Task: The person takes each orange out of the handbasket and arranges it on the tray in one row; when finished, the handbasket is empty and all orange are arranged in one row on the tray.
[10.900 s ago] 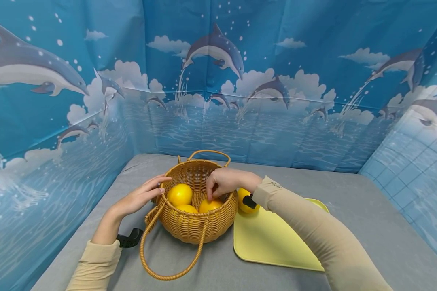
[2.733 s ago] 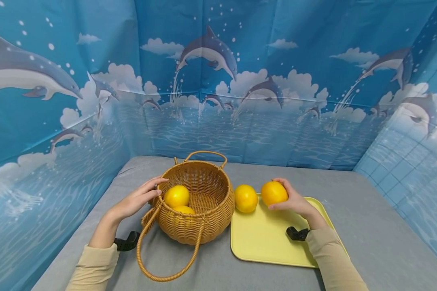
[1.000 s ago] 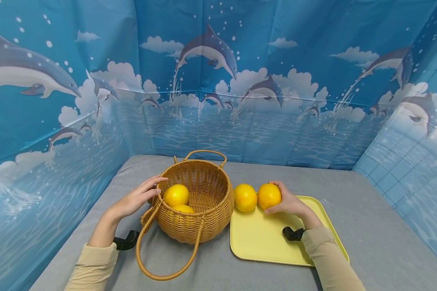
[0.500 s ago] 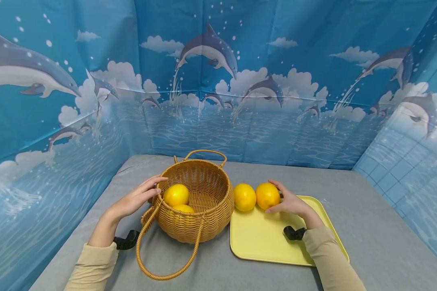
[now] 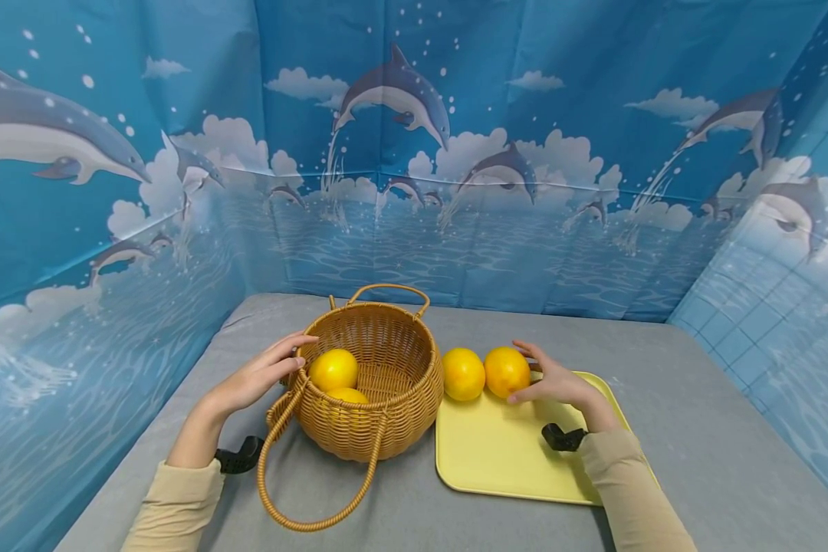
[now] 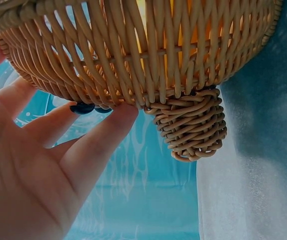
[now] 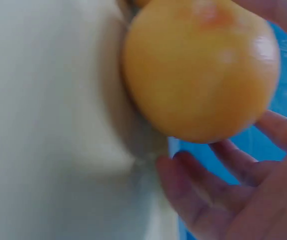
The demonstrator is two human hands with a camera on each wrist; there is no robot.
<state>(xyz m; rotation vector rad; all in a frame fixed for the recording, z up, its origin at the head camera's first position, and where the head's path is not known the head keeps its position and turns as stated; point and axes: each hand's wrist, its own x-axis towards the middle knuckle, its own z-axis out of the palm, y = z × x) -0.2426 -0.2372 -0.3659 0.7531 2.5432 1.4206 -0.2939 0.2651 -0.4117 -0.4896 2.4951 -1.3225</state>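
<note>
My right hand (image 5: 555,383) is curving beside an orange fruit (image 5: 507,373) sitting at the yellow tray's (image 5: 497,460) far edge, fingers apart — only the right wrist view is showing its reddish patch (image 7: 216,16). My left hand (image 5: 255,376) is touching the basket (image 5: 372,433), fingers apart; the head view is revealing two fruits (image 5: 334,370) inside — the left wrist view, slivers through weave.

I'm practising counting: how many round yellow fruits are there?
4: one fruit and another fruit in the wicker basket, a third fruit and fourth fruit on the yellow tray. The basket may hide more.
</note>
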